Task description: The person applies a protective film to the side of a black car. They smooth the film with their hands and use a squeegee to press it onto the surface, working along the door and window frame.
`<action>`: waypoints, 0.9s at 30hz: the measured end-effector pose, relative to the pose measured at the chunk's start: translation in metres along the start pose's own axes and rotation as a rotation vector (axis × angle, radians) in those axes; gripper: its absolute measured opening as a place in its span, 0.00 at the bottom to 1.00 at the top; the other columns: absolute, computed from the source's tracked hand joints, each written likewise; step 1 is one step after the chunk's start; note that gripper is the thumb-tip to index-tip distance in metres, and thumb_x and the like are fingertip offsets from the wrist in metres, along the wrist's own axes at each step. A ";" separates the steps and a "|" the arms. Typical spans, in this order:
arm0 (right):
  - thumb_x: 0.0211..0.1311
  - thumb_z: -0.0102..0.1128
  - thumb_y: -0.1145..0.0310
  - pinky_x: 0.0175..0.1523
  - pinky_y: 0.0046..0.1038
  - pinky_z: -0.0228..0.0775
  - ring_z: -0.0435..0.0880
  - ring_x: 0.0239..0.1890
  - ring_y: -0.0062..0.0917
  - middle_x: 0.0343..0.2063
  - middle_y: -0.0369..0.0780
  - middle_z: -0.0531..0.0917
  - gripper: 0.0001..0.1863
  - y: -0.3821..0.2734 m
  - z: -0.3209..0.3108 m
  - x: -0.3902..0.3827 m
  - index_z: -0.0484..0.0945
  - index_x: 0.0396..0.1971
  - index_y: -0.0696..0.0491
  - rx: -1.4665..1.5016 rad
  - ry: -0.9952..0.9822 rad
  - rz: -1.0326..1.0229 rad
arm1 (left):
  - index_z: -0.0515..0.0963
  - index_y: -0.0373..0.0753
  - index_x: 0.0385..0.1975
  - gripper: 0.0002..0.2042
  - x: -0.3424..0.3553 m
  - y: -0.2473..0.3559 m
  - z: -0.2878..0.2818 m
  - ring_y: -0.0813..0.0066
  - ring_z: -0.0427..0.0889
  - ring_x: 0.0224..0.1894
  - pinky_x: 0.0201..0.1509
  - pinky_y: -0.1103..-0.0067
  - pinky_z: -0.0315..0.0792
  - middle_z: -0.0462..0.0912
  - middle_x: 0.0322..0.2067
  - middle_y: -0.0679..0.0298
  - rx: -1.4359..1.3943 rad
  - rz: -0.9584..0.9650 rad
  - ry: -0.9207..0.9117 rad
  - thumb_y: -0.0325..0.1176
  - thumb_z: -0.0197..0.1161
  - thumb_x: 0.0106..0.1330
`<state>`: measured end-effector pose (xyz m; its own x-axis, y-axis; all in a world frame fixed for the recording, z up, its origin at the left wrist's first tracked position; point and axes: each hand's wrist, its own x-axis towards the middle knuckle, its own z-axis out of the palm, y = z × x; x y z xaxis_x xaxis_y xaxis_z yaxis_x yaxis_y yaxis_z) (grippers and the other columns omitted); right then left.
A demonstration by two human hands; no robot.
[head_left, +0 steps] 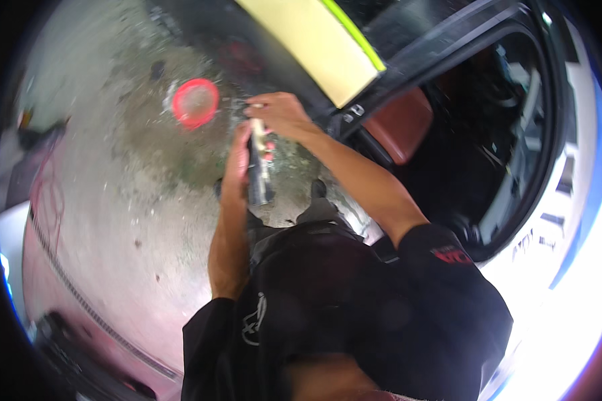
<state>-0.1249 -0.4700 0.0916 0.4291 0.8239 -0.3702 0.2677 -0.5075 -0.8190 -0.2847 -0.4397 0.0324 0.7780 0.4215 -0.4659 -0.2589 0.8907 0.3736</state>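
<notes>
Just left of the middle of the frame, the left hand point(239, 159) had its fingers point(269, 146) wrapped round a dark, pale-edged bar point(258, 184), while the right hand point(281, 115) was at its upper end, fingers bent, though blur hid whether they gripped it. A red-rimmed round object point(176, 101) stood on the stained floor point(147, 220) at upper left, and a yellow panel point(318, 43) slanted across the upper middle, left of a brown seat point(403, 127)
</notes>
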 end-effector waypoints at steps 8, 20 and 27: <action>0.67 0.69 0.57 0.60 0.38 0.80 0.88 0.54 0.42 0.52 0.47 0.88 0.20 0.018 -0.117 -0.037 0.87 0.53 0.53 -0.348 0.164 -0.447 | 0.62 0.44 0.61 0.22 0.008 -0.112 0.034 0.72 0.82 0.29 0.27 0.74 0.78 0.82 0.43 0.54 0.147 0.268 0.210 0.44 0.63 0.77; 0.53 0.75 0.69 0.59 0.44 0.69 0.81 0.55 0.41 0.47 0.41 0.86 0.18 -0.089 -0.380 -0.045 0.85 0.46 0.54 -1.404 0.700 -1.379 | 0.64 0.42 0.68 0.27 0.021 -0.193 0.104 0.73 0.81 0.32 0.35 0.76 0.75 0.82 0.44 0.55 0.641 0.644 0.318 0.46 0.65 0.76; 0.54 0.76 0.64 0.60 0.42 0.67 0.81 0.56 0.39 0.49 0.41 0.86 0.21 -0.077 -0.374 -0.034 0.85 0.48 0.53 -1.438 0.779 -1.361 | 0.66 0.34 0.69 0.32 0.051 -0.196 0.107 0.47 0.86 0.53 0.54 0.62 0.79 0.80 0.58 0.46 1.015 0.974 0.475 0.46 0.68 0.73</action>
<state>0.1627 -0.5536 0.3316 -0.4758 0.6959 0.5379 0.7877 0.0649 0.6127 -0.1335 -0.6111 0.0212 0.2304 0.9611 0.1526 0.1006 -0.1795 0.9786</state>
